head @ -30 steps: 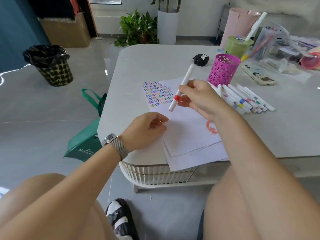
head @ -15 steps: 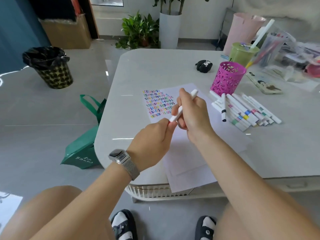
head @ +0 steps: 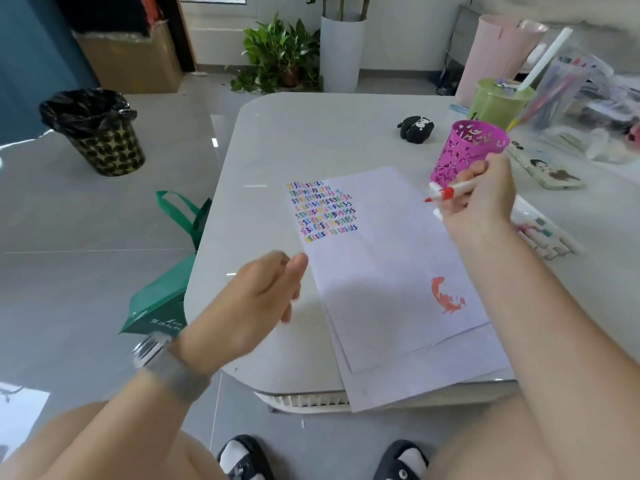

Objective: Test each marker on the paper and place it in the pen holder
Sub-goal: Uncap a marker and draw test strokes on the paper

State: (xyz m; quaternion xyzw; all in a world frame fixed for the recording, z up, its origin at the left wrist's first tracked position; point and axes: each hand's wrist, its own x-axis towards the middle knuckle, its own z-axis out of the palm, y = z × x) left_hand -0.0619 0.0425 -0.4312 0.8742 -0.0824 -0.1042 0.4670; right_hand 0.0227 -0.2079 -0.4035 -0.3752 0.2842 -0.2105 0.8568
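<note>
Nearest the camera, the left hand (head: 256, 303) hangs blurred over the counter's (head: 277, 140) near left edge, just beside the paper (head: 388, 271). Its fingers look loosely curled, and whether the cap is inside them cannot be told.

The paper lies as a stack reaching over the near rim, with a red scribble (head: 446, 295) low on the right and a block of coloured test marks (head: 323, 212) at its far left corner.

Above the sheet's right edge, the right hand (head: 481, 202) grips the marker (head: 450, 192) with its fingers curled round the barrel. The marker is uncapped; its red tip points left and slightly down toward the paper, and its long axis runs roughly left to right, the back end hidden in the palm. It is probably light, stiff and smooth, so a pinch close behind the red collar should steer the tip best; a hold further back would likely let it wobble.

More markers (head: 540, 237) lie in a row just beyond that hand. Behind it stands the pink pen holder (head: 467, 150), upright.
</note>
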